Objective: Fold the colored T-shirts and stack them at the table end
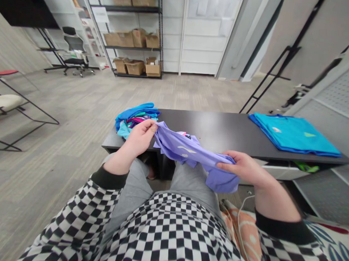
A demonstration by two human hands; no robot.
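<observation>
A purple garment (188,143), probably a shirt, with a pale printed mark, is stretched between my two hands above my lap and the table's front edge. My left hand (141,136) pinches its left end. Around the right part, the fingers of my right hand (241,165) are closed, and loose cloth hangs below them. Just beyond my left hand lies a crumpled pile of clothes (137,115) in blue, teal, pink and dark purple. A flat folded stack of blue shirts (294,133) rests at the table's right end.
The dark table (209,126) spans in front of my knees. Below its right side, a bright green item (307,167) shows in a white drawer. A patterned orange cushion (242,227) with a white cable is beside my right leg. Shelves with cardboard boxes (135,67) stand farther back.
</observation>
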